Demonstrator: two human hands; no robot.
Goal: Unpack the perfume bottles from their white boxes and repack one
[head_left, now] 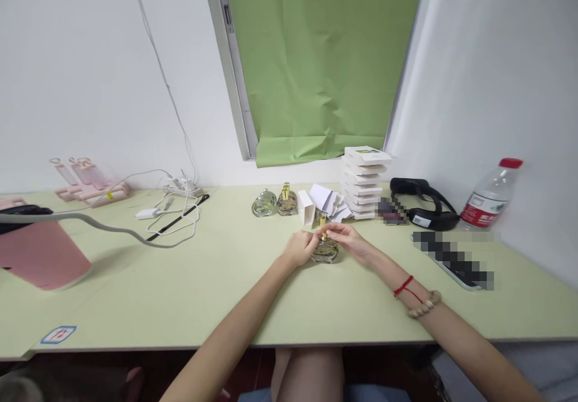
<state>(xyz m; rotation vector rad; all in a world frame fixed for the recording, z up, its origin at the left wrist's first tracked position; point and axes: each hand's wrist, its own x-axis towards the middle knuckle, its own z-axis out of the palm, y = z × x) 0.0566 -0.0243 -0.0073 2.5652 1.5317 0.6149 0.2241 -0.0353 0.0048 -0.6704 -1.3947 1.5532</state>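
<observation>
A clear glass perfume bottle [326, 253] with a gold spray neck stands upright on the table in front of me. My left hand [298, 248] is closed at its left side, fingertips at the gold neck. From the right, my right hand [353, 242] pinches at the same neck, its thumb and fingers bent. The fingertips partly hide the neck. Just behind are a small open white box [306, 208] and some folded white card pieces [326, 200]. Two more glass bottles stand to the left of the box, one clear [264, 203] and one with a gold neck [286, 202].
A stack of white boxes [362, 185] rises behind my right hand. Farther right are a black headset [424, 206], a blurred phone-like slab [454, 260] and a red-capped water bottle [490, 197]. White cables [180, 233] and a pink bin-like container [45, 254] occupy the left.
</observation>
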